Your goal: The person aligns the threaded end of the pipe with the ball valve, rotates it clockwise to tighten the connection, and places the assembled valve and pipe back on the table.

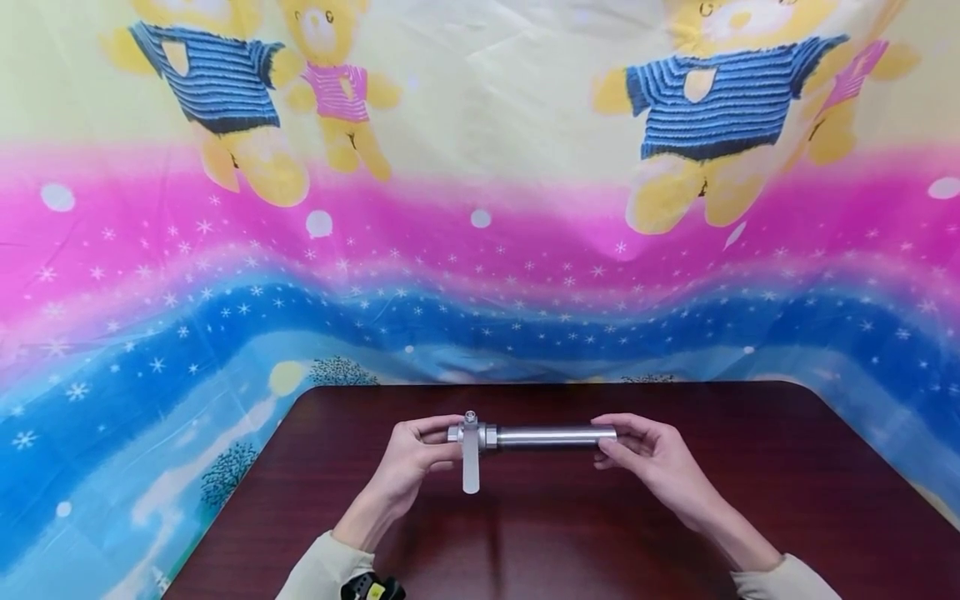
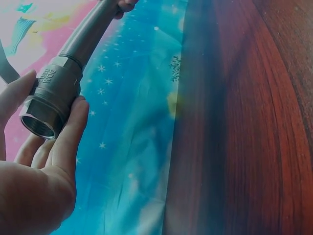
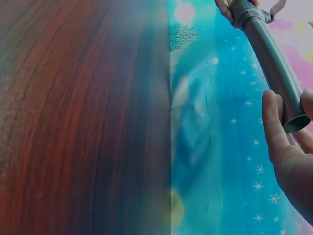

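I'd call the joining largely done: the valve (image 2: 56, 81) and the pipe (image 1: 555, 437) form one straight piece, the pipe meeting the valve's right side in line with it. Whether that joint is fully tight I can't tell from here. The valve's outer port (image 2: 39, 126) is bare and so is the pipe's far end, so any further work would, in my judgement, lie in checking the joint or at those ends.

Both hands are on the piece and well apart. My left hand (image 1: 408, 458) pinches the valve at its outer end, thumb on one side and fingers on the other; my right hand (image 1: 660, 458) grips the pipe near its free end between thumb and fingers. The piece lies level between them, above the middle of the surface (image 1: 765, 475), which it does not seem to touch.

The valve looks like grey metal with a matte finish, stepped and chunky, six-sided at the ends, with raised lettering (image 2: 46, 76) on its body. Its port is round and looks threaded inside. The handle (image 1: 471, 471) is a flat pale strip with a rounded tip, set square to the pipe and pointing towards me. The pipe is a plain, hollow cylinder, smooth and shinier. The surface is dark reddish brown with a streaky wood grain and a glossy sheen; behind it hangs creased printed cloth (image 1: 480, 317).
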The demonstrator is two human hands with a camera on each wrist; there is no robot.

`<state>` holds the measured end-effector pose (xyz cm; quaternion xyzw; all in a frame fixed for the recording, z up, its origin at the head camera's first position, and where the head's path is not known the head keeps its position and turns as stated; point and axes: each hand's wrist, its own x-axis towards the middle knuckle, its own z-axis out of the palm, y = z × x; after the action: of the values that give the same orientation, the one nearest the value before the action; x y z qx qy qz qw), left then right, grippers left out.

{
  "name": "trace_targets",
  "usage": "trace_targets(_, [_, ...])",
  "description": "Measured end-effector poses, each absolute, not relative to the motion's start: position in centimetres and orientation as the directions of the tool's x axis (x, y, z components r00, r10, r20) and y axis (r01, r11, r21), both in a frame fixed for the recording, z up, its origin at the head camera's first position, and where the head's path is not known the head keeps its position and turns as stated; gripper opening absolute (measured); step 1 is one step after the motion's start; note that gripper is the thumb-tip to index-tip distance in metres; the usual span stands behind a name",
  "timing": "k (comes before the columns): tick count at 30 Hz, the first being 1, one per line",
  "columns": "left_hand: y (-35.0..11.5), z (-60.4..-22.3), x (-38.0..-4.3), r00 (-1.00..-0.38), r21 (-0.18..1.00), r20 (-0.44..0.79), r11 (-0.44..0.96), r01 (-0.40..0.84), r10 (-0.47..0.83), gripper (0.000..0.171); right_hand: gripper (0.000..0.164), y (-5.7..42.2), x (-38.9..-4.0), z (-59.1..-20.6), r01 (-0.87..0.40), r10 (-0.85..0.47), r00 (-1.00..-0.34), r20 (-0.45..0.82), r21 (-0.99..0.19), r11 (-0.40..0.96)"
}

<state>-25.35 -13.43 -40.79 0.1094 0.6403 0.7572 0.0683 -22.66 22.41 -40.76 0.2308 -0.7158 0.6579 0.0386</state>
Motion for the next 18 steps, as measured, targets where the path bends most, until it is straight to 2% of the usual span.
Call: trace_targets(18, [-13.3,-40.64,-25.42,-0.966,0.985,0.088,-0.166,0.047,0.245,0.051,0.042,22.35,-22.61,-40.56,-0.406,-0.291,-0.877,0.383,-0.914,0.018])
